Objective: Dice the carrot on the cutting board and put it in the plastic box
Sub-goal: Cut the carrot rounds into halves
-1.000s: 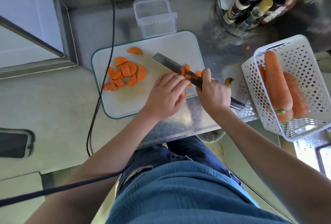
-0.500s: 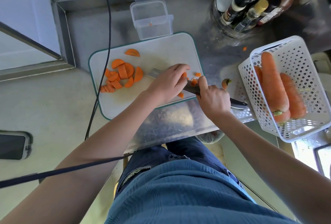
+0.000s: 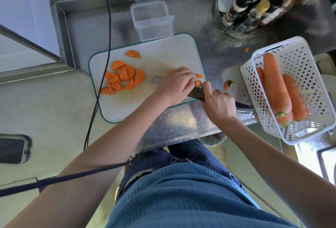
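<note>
A white cutting board (image 3: 163, 49) holds a pile of carrot half-slices (image 3: 123, 76) on its left and one stray slice (image 3: 133, 53) behind them. A few carrot dice (image 3: 199, 76) lie at its right edge. The knife (image 3: 155, 81) lies across the board's right side, and my right hand (image 3: 218, 104) grips its handle. My left hand (image 3: 174, 84) lies over the blade, cupped on the dice and hiding most of them. The clear plastic box (image 3: 169, 18) stands open behind the board with one small carrot bit (image 3: 151, 25) inside.
A white perforated basket (image 3: 300, 54) with whole carrots (image 3: 274, 85) sits at the right. A cut carrot end (image 3: 228, 84) lies beside it. Bottles (image 3: 254, 5) crowd the back right. A black cable (image 3: 107, 45) crosses the board's left edge. A phone (image 3: 12, 148) lies far left.
My left hand moved forward from the board's near edge onto the blade and now covers the dice. The knife has lowered and turned flatter across the board.
</note>
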Available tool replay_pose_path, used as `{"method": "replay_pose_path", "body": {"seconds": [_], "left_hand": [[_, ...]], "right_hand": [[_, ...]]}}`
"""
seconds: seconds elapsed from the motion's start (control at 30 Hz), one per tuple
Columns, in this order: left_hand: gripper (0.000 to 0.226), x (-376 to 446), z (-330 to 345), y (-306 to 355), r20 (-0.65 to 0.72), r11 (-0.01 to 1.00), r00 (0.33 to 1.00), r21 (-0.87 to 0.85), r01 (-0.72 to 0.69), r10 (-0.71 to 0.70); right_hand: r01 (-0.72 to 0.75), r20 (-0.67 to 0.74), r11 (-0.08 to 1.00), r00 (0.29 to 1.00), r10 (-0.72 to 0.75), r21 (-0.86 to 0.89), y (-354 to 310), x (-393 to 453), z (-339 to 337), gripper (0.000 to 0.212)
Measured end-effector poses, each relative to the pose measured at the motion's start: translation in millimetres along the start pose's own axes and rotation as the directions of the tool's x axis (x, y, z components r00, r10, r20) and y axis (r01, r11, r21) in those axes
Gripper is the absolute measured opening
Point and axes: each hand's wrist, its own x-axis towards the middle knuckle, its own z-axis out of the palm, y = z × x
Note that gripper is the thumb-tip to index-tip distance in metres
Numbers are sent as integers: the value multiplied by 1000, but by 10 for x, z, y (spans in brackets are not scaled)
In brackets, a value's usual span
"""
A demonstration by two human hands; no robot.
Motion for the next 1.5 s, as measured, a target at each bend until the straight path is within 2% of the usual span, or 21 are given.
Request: {"method": "replay_pose_path", "body": {"seconds": [0.03,0.1,0.17,0.23,0.27,0.3,0.37,0.4,0.47,0.57,0.7,0.87,1.0,1.1,1.2,1.27,1.37,1.5], "left_hand": [[37,-54,-38,-5,-121,1000,992,-12,-29,27],[33,-177,-97,-61,-354,999,935,-32,-44,30],[28,-325,-120,-155,-536,994,839,-102,46,-94],[29,-490,-121,-242,-623,972,747,-155,174,-233],[31,-562,-99,-300,-620,968,744,-135,212,-250],[35,-621,-53,-360,-576,971,785,-81,225,-230],[59,-697,76,-453,-354,974,918,72,217,-179],[75,-702,150,-488,-232,967,959,157,202,-163],[97,-657,282,-500,-97,950,983,258,177,-156],[104,-494,400,-467,-94,946,981,263,190,-171],[99,-319,481,-468,-99,937,972,263,230,-211],[80,-268,517,-499,-228,932,964,298,206,-141],[67,-193,535,-516,-336,930,921,234,283,-196],[53,-182,508,-494,-377,948,926,286,136,-20],[33,-192,485,-410,-443,950,889,310,30,116],[25,-167,511,-371,-410,935,892,351,-39,191],[21,-29,601,-336,-282,893,912,420,-160,296],[13,164,658,-277,-197,872,947,470,-136,253]], "right_hand": [[-13,11,998,1000,12,60,13,-22,13,60],[-53,28,980,998,49,190,60,-84,42,51],[-110,16,952,994,110,286,123,-154,57,39],[-185,-18,919,979,204,347,170,-211,54,24],[-235,-23,899,965,261,369,173,-222,44,17],[-290,1,876,949,314,386,162,-217,32,13],[-407,120,822,911,394,398,104,-169,5,19],[-446,169,800,894,414,402,72,-137,-1,20],[-481,219,779,877,428,403,6,-63,-13,17],[-525,299,768,849,436,367,-101,22,20,10],[-572,351,737,815,462,358,-265,70,77,9],[-613,361,689,788,499,386,-311,115,61,9],[-620,372,644,785,495,449,-323,120,69,6],[-591,377,577,805,457,564,-329,129,85,9],[-552,342,567,831,439,611,-242,155,78,13],[-559,325,546,821,470,624,-147,156,53,14],[-587,315,489,787,530,645,-20,118,22,14],[-602,339,451,772,537,659,46,45,-15,15]]}}
